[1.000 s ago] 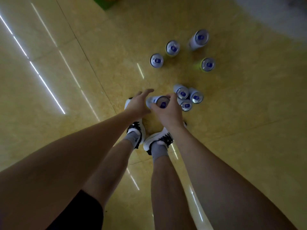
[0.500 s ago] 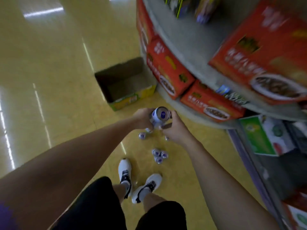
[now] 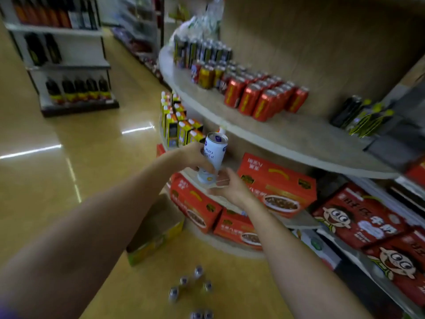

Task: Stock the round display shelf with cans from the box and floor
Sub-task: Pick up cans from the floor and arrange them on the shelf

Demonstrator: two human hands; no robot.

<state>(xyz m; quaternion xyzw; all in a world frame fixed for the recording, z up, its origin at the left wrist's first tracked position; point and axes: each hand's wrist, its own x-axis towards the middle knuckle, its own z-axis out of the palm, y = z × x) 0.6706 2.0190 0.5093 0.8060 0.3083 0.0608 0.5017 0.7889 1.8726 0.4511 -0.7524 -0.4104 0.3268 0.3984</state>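
Far left of the grip stands a shelving unit [image 3: 69, 65] stocked with dark bottles. Below and left of the grip, an open cardboard box [image 3: 156, 231] sits on the floor [image 3: 69, 180], and loose cans [image 3: 190, 284] stand on the floor directly below the grip. The left hand [image 3: 195, 157] grips a tall white can [image 3: 212, 155] around its body, the can tilted with its top toward the round display shelf [image 3: 276, 137]. The right hand [image 3: 226, 187], just below the left, holds a second can [image 3: 204, 177] at its base; the finger position is partly blurred. Behind the grip stand yellow cartons [image 3: 177, 127]; red boxes [image 3: 276, 185] lie right of the grip on the lower tier. Above and right, red cans [image 3: 259, 97] occupy the upper tier. Compared with half a second earlier, both hands are higher, now level with the lower tier, and the box appears lower in view.
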